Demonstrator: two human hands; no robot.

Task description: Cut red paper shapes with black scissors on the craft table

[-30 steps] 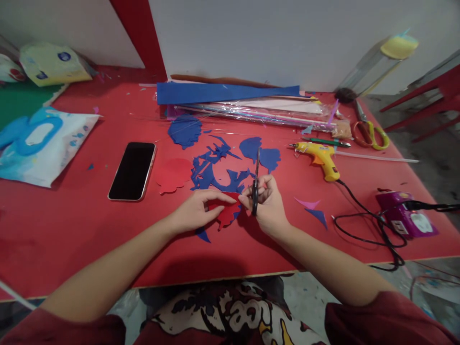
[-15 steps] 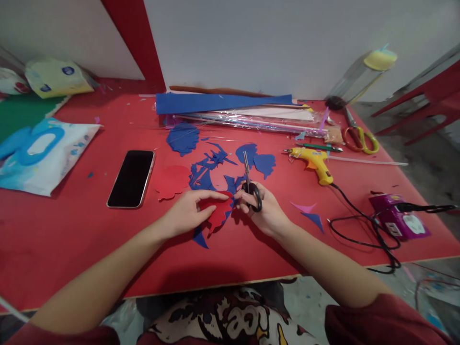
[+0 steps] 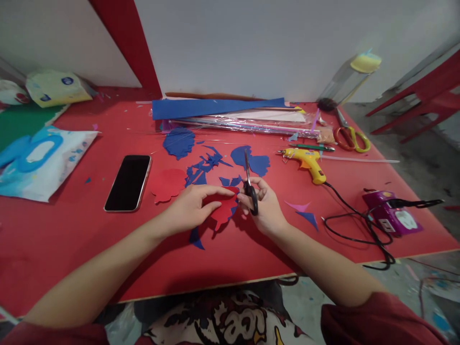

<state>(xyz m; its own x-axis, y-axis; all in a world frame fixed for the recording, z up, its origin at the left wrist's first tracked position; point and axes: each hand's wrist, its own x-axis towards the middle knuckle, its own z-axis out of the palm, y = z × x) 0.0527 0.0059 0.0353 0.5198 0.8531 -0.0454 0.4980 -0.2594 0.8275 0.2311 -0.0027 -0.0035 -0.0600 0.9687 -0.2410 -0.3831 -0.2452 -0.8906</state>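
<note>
My left hand (image 3: 192,203) grips a red scalloped cutout (image 3: 224,211) between thumb and fingers, with blue material showing under its right edge. My right hand (image 3: 264,203) has black-handled scissors (image 3: 250,189) hooked in its fingers, blades pointing away from me and apart from the cutout. Its thumb and fingertips meet the cutout's right edge. Another red cutout (image 3: 168,183) lies left of my hands. Beyond them are blue scraps (image 3: 204,167), a round blue cutout (image 3: 178,143) and blue scalloped pieces (image 3: 258,164). One pointed blue scrap (image 3: 196,238) sits nearer me.
A phone (image 3: 128,183) and a wipes pack (image 3: 43,158) lie to the left. On the right are a yellow glue gun (image 3: 305,163), larger scissors (image 3: 350,136) and a purple box (image 3: 391,213) with a black cord. Blue sheets (image 3: 215,108) and wrapped sticks line the back.
The scissors have turned a little, their blades now pointing more directly away from me. Both hands stay on the red cutout, which has tilted slightly. The whole view has shifted a bit.
</note>
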